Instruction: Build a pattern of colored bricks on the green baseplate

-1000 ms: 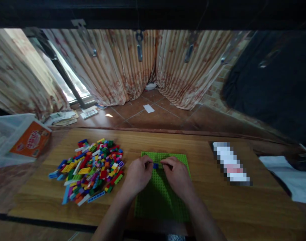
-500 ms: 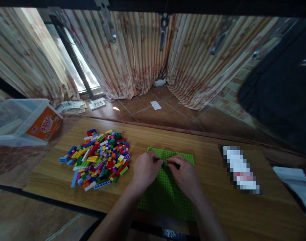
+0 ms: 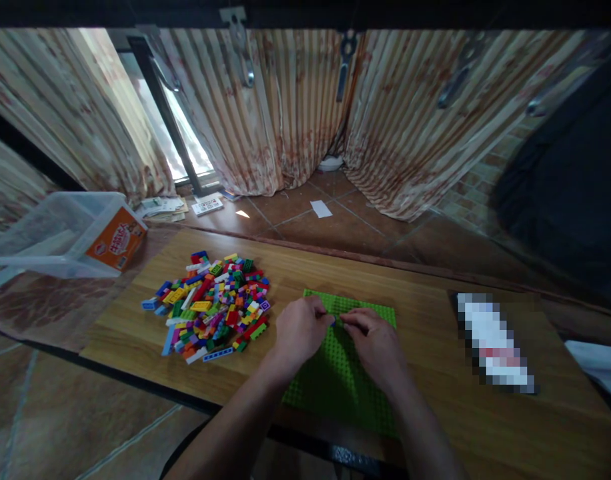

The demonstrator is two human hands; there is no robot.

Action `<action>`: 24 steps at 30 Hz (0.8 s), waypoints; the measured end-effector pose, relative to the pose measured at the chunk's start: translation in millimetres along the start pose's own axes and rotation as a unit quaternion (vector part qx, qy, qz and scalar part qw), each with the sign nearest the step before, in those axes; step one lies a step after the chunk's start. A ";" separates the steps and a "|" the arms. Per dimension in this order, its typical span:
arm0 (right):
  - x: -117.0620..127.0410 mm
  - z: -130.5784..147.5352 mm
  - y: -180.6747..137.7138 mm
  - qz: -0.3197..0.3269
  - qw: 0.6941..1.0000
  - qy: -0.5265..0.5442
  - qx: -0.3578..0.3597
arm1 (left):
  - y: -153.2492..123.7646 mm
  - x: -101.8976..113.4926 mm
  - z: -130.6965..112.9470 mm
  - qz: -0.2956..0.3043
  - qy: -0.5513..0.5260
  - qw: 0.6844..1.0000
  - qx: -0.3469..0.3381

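I've got L grip (image 3: 301, 331) pinched on a small blue brick (image 3: 332, 321) over green baseplate (image 3: 343, 380); R grip (image 3: 378, 340) just beside, can't tell if clamped. Wood surface (image 3: 425, 347) below, brick pile (image 3: 220, 307) to L, curtains (image 3: 290, 127) + tile floor (image 3: 355, 223) beyond.

The left hand (image 3: 301, 333) and right hand (image 3: 375, 341) are bare, as are both forearms (image 3: 243, 417).

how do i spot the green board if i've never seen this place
Find the wooden table, then the brick pile on it. To the pile's right, the green board lies flat under the left hand and right hand. It is one broad studded sheet, unlike that loose, many-coloured pile.
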State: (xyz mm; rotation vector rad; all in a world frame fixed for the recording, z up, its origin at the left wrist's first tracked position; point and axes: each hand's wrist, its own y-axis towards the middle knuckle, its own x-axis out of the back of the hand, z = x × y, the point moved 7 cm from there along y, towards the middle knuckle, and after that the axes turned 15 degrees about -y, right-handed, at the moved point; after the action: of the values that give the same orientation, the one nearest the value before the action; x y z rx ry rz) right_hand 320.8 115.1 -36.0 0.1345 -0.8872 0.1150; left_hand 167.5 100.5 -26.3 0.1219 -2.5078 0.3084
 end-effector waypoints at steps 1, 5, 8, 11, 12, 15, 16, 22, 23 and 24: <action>0.0 0.3 -0.9 -0.003 1.000 0.001 0.004 | -1.5 0.2 -0.1 -0.005 -0.004 1.000 -0.008; 6.0 1.4 -6.5 -0.032 0.999 0.025 0.016 | -3.8 5.9 1.7 -0.027 -0.127 0.991 -0.036; 17.7 3.0 -10.9 -0.075 0.995 0.056 0.011 | -2.0 14.1 8.2 -0.031 -0.367 0.930 -0.009; 28.2 11.8 -15.0 -0.115 0.989 0.089 0.021 | -4.1 6.0 14.5 0.027 -0.608 0.786 0.111; 29.6 17.1 -16.4 -0.121 0.987 0.100 0.032 | -6.6 0.8 12.1 0.059 -0.661 0.734 0.145; 26.0 38.0 -21.0 -0.106 0.985 0.113 0.081 | -13.9 -9.8 0.4 0.129 -0.738 0.636 0.184; 23.0 44.9 -22.7 -0.096 0.985 0.107 0.099 | -15.6 -11.7 -2.3 0.139 -0.748 0.622 0.184; 8.6 58.0 -28.2 -0.059 0.990 0.017 0.126 | -23.9 -16.8 -11.8 0.188 -0.750 0.618 0.144; 8.7 57.3 -28.1 -0.059 0.990 0.011 0.126 | -25.0 -16.5 -13.1 0.196 -0.748 0.620 0.132; 9.4 56.6 -27.7 -0.060 0.990 0.009 0.126 | -26.0 -16.2 -14.1 0.204 -0.746 0.622 0.121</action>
State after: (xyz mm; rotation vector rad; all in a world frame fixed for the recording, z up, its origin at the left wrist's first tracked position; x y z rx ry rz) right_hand 287.8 78.9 4.7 0.4215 -0.8417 0.1158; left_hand 192.6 79.1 -19.6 -0.2108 -4.1506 1.1003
